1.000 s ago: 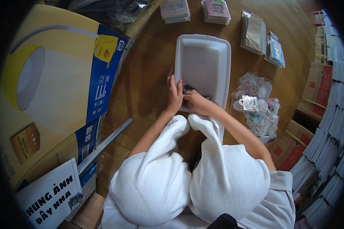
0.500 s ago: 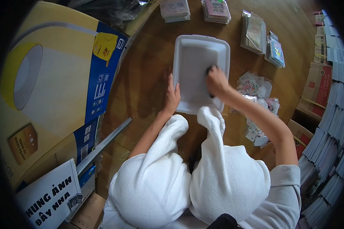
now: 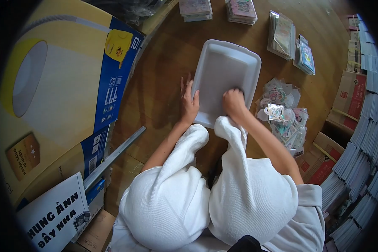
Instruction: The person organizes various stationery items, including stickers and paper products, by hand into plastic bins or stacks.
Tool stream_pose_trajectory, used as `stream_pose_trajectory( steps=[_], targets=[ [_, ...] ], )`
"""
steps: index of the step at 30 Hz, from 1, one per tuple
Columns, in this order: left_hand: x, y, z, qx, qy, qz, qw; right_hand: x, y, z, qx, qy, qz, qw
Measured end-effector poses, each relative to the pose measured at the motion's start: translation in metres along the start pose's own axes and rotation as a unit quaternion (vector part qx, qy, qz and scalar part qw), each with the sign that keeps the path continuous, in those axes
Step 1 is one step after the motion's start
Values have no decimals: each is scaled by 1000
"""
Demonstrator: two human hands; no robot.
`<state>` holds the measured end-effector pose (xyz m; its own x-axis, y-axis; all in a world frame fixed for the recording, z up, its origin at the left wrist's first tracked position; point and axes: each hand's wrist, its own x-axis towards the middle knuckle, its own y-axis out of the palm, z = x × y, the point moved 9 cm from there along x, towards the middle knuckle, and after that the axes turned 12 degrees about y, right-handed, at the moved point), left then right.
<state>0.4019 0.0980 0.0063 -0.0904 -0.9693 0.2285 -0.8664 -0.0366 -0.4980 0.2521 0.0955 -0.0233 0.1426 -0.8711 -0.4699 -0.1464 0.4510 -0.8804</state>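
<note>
A white rectangular tray (image 3: 200, 67) lies on the brown floor, turned slightly at an angle. My left hand (image 3: 189, 103) is at its left side, fingers stretched out and apart, with the thumb touching the rim. Inside the tray, over its lower right part, my right hand (image 3: 234, 104) is closed around a small black object (image 3: 241, 90). Most of that object is hidden by the fingers, so its kind cannot be made out.
Right of the tray lies a pile of stickers in clear bags (image 3: 281, 113). Card stacks (image 3: 241, 11) and plastic-sleeved packs (image 3: 281, 35) sit beyond. A large lamp box (image 3: 71, 84) and metal bar (image 3: 117, 155) are on the left. Cartons (image 3: 348, 96) and paper stacks (image 3: 357, 155) line the right.
The tray has turned clockwise, its far end swinging right. My right hand has moved down and slightly left inside it, still holding the black object. My left hand stays at the tray's left edge.
</note>
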Motion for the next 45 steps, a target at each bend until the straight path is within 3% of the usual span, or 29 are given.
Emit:
stream_pose_trajectory(
  steps=[2, 3, 6, 7, 8, 9, 12, 13, 16, 18, 20, 22, 25, 28, 30, 32, 36, 40, 42, 43, 45],
  targets=[
    [-1, 0, 2, -16, -5, -8, 1000, -24, 30, 22, 142, -74, 179, 971],
    [-1, 0, 2, -23, -5, -10, 1000, -26, 28, 22, 144, -70, 232, 960],
    [-8, 9, 16, -105, -76, -9, 992, -15, 18, 36, 386, -160, 158, 895],
    [-13, 14, 26, -140, -112, -7, 984, -18, 12, 49, 492, -155, 164, 841],
    [-14, 16, 28, -139, -85, -4, 987, -18, 6, 66, 591, -150, 167, 775],
    [-9, 15, 24, -136, -58, -2, 989, -15, 5, 74, 589, -107, 213, 772],
    [-2, 2, 20, -80, 18, 35, 996, 8, 36, 69, 696, 53, 229, 679],
    [1, 4, 20, -62, 41, 45, 996, 14, 42, 76, 712, 47, 305, 630],
    [7, 5, 9, -56, 69, 78, 993, 13, 19, 60, 876, 217, 291, 319],
    [10, 3, 0, -66, 97, 89, 989, 58, 26, 40, 903, 208, 220, 305],
    [15, 5, -3, -58, 90, 110, 988, 87, -8, 4, 911, 245, 126, 306],
    [18, 5, -11, -47, 86, 126, 987, 130, -21, -12, 941, 177, 165, 238],
    [22, 2, -19, -24, 100, 127, 987, 136, -6, -15, 924, 313, 48, 215],
    [13, 2, -4, -24, 93, 96, 991, 104, -20, -18, 786, 129, -231, 559],
    [-6, 6, 30, -57, 38, 71, 995, 58, -34, 19, 712, -34, -152, 685],
    [-10, 4, 33, -79, -39, 41, 995, 15, -35, 45, 574, -170, -148, 787],
    [-3, 4, 3, -111, -160, 44, 980, -32, -9, 64, 568, -245, 44, 784],
    [-18, 7, 24, -43, -64, -18, 997, -37, 7, 50, 428, -325, 173, 825],
    [-18, 6, 25, -53, -18, -29, 998, -28, 16, 25, 302, -323, 144, 885],
    [-12, 2, 19, -113, -54, -37, 991, -24, 8, 9, 219, -297, 105, 924],
    [1, -5, -1, -234, -126, -52, 963, -17, -30, -17, 199, -217, -101, 950]
  ],
)
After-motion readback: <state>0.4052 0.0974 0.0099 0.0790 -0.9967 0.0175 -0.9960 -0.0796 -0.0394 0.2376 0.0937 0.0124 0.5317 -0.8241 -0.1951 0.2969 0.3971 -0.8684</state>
